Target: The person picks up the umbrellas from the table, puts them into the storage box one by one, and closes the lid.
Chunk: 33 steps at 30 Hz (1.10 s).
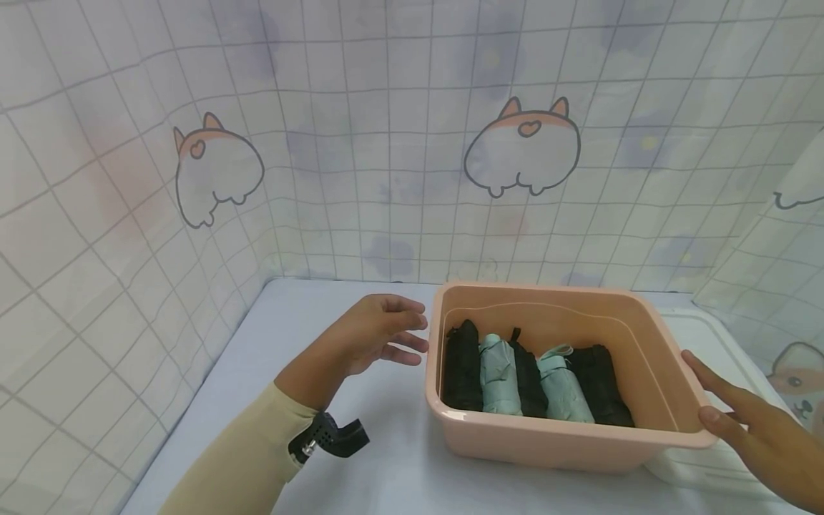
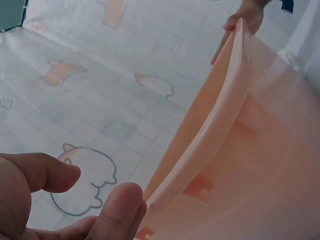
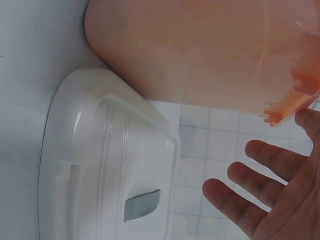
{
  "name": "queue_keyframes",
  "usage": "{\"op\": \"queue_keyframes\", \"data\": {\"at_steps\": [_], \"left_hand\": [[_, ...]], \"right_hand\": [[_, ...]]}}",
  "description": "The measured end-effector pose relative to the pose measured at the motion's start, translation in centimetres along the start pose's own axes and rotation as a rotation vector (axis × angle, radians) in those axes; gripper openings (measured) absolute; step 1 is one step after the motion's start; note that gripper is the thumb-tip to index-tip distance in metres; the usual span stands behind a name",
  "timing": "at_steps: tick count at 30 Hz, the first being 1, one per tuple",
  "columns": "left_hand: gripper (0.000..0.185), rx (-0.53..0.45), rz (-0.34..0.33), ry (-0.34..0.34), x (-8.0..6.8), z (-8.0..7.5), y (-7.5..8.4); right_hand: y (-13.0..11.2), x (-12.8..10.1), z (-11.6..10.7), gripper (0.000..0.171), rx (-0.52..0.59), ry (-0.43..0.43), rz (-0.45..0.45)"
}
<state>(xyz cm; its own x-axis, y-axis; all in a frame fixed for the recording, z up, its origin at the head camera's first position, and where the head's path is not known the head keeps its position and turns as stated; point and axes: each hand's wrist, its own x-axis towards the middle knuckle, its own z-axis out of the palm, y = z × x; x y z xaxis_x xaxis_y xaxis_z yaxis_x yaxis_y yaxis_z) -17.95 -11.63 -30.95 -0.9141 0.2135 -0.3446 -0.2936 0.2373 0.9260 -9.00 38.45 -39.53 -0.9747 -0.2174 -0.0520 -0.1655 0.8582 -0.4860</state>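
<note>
A peach plastic bin (image 1: 541,447) stands on the table with several folded umbrellas lying side by side inside. A black umbrella (image 1: 463,368) is at the left end, followed by a mint green umbrella (image 1: 499,375), a slim black one, a second mint umbrella (image 1: 566,390) and another black umbrella (image 1: 601,386). My left hand (image 1: 380,332) is beside the bin's left rim, fingers loosely bent, holding nothing; whether a fingertip touches the rim is unclear. At the right rim, my right hand (image 1: 753,422) touches the edge with thumb and index finger, its other fingers extended in the right wrist view.
Partly under the bin's right side lies a white plastic lid (image 3: 90,150) with a grey latch (image 3: 142,205). A white cloth covers the table (image 1: 380,458). Grid-patterned curtains (image 1: 412,143) with cartoon animals hang behind and at both sides.
</note>
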Motion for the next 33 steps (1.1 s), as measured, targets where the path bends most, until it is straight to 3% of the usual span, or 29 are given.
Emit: {"op": "queue_keyframes", "data": {"at_steps": [9, 12, 17, 23, 33], "left_hand": [[0.038, 0.037, 0.019, 0.027, -0.1, -0.2, -0.9], [0.038, 0.071, 0.071, 0.027, -0.5, 0.1, -1.2], [0.032, 0.242, 0.198, 0.066, -1.7, 0.6, -1.9], [0.028, 0.499, 0.463, 0.134, -3.3, 1.1, -3.3], [0.034, 0.751, 1.042, 0.118, -4.2, 1.0, -7.4]], "right_hand": [[0.1, 0.1, 0.1, 0.068, -0.003, 0.003, -0.001], [0.1, 0.1, 0.1, 0.068, -0.008, 0.007, 0.000], [-0.4, 0.1, -0.2, 0.068, -0.015, 0.019, -0.014], [-0.9, 0.3, -0.4, 0.070, -0.043, 0.003, 0.030], [-1.0, 0.2, -0.5, 0.071, -0.055, 0.000, 0.045]]}}
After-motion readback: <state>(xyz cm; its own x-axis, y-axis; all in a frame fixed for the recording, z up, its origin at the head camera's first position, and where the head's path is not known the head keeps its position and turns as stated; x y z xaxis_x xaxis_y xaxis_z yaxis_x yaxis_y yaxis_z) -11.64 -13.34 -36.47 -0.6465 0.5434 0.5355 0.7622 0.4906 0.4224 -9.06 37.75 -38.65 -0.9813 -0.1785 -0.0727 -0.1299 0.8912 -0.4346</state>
